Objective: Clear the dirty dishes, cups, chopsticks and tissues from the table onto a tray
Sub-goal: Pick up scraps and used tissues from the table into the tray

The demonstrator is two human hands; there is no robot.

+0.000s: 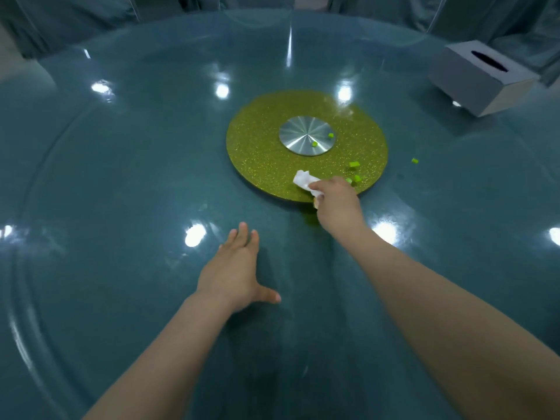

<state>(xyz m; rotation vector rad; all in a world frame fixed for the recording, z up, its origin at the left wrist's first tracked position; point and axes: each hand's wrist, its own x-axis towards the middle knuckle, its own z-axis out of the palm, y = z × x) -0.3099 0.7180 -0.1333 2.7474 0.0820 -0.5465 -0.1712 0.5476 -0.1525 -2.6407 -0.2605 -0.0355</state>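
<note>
My right hand (335,203) grips a crumpled white tissue (304,180) at the near edge of a gold glitter disc (263,150) in the middle of the round glass table (121,177). Small bright green food bits lie on the disc: one bit (354,164) to the right of the tissue, another bit (315,144) on the silver hub (306,135), and a third bit (414,160) on the glass beyond the disc's right edge. My left hand (239,268) lies flat on the glass nearer to me, fingers spread, holding nothing. No tray is in view.
A grey tissue box (481,77) stands at the far right of the table. Covered chairs (75,16) ring the far edge. Ceiling lights reflect off the glossy teal glass.
</note>
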